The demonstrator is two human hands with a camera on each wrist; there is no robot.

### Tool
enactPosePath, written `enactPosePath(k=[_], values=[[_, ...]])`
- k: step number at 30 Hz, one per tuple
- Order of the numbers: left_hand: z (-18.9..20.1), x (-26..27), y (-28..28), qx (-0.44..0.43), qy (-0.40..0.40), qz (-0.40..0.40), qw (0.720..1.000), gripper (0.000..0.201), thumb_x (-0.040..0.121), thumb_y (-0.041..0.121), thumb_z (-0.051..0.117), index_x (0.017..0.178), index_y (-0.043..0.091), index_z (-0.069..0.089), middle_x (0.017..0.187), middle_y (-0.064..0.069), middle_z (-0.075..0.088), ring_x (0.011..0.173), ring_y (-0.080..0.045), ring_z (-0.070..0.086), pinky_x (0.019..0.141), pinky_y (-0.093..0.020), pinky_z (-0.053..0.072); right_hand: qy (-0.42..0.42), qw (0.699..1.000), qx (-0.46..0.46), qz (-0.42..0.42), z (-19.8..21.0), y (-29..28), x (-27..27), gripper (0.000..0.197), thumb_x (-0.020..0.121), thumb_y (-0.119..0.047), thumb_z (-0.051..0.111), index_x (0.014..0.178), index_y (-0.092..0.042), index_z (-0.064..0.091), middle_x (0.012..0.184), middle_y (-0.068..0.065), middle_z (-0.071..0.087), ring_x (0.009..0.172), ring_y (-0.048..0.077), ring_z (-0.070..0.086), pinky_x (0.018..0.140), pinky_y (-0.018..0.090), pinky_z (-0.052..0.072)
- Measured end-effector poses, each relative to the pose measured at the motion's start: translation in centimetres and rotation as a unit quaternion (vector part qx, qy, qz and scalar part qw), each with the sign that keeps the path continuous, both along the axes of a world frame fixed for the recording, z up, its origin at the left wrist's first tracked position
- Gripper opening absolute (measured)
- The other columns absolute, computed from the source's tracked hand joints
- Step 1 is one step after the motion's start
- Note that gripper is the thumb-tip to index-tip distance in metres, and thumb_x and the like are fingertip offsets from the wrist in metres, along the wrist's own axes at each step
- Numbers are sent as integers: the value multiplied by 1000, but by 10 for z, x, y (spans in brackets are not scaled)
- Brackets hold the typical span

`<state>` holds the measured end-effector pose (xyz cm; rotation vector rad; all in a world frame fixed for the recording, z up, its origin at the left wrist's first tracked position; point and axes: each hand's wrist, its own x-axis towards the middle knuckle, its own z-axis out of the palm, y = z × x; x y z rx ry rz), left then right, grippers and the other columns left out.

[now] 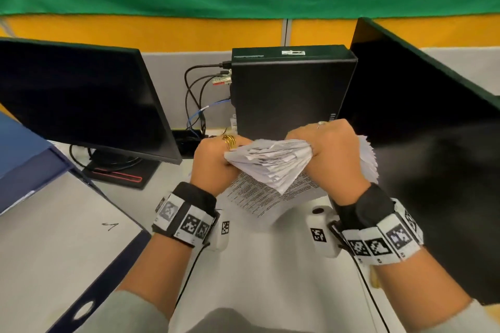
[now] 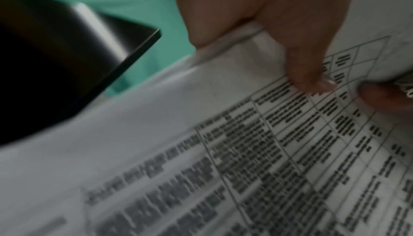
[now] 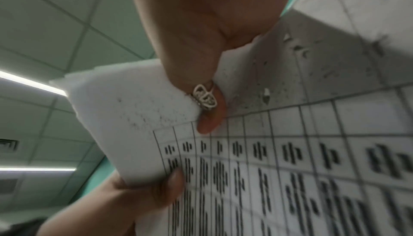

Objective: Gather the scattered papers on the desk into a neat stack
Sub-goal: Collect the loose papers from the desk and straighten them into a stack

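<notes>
A thick bundle of printed papers (image 1: 270, 165) is held in the air above the white desk (image 1: 270, 265), its sheets uneven and fanned, one corner pointing down. My left hand (image 1: 216, 159), with gold rings, grips the bundle's left end. My right hand (image 1: 327, 154) grips the right end, and loose sheet edges stick out beyond it. In the left wrist view the table-printed top sheet (image 2: 223, 151) is pinched under my fingers (image 2: 308, 74). The right wrist view shows a ringed finger (image 3: 208, 116) curled over the papers (image 3: 301, 151), with the other hand holding them from below.
A dark monitor (image 1: 81, 100) stands at the left and another (image 1: 419, 116) close on the right. A black computer box (image 1: 289, 89) with cables (image 1: 197, 94) stands right behind the hands. A blue binder (image 1: 27, 154) and a large white sheet (image 1: 54, 238) lie at the left.
</notes>
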<state>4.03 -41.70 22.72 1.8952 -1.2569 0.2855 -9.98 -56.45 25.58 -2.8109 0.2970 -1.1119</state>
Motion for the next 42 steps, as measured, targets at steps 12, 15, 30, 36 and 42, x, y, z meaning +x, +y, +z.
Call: enactPosePath(k=[12, 15, 30, 36, 42], values=[[-13, 16, 28, -186, 353, 43, 916, 37, 72, -4, 72, 96, 24, 64, 87, 16, 67, 77, 11, 64, 74, -14, 55, -51, 860, 506, 29, -16, -38, -12, 80, 58, -23, 85, 126, -25, 43, 121, -5, 54, 105, 4, 57, 82, 18, 49], [-17, 16, 27, -175, 397, 10, 901, 42, 72, -5, 72, 94, 29, 62, 95, 12, 66, 83, 5, 66, 78, -22, 56, -59, 751, 640, 151, -37, -28, 3, 65, 59, -15, 83, 117, -22, 54, 109, 0, 67, 101, 12, 66, 74, 25, 55], [-44, -10, 16, -292, 219, 186, 912, 34, 82, 36, 63, 109, 33, 43, 113, -2, 53, 102, -9, 56, 87, -21, 51, -155, 741, 647, 89, -70, -15, 0, 36, 58, -23, 81, 91, -33, 70, 95, 0, 74, 96, 23, 69, 81, 44, 56], [-41, -20, 9, -298, 321, 46, 898, 60, 78, 28, 67, 121, 22, 26, 119, 9, 45, 107, 7, 52, 83, -10, 49, -82, 750, 642, 137, -69, -18, -8, 67, 45, -41, 88, 106, -25, 65, 107, 7, 71, 103, 26, 66, 85, 48, 55], [-35, -18, 12, -265, 302, 5, 916, 52, 72, 47, 68, 112, 43, 34, 128, -11, 44, 118, -20, 50, 97, -38, 50, 13, 768, 614, 180, -57, -17, -25, 74, 39, -58, 84, 104, -29, 62, 102, -9, 73, 98, 11, 68, 78, 28, 58]])
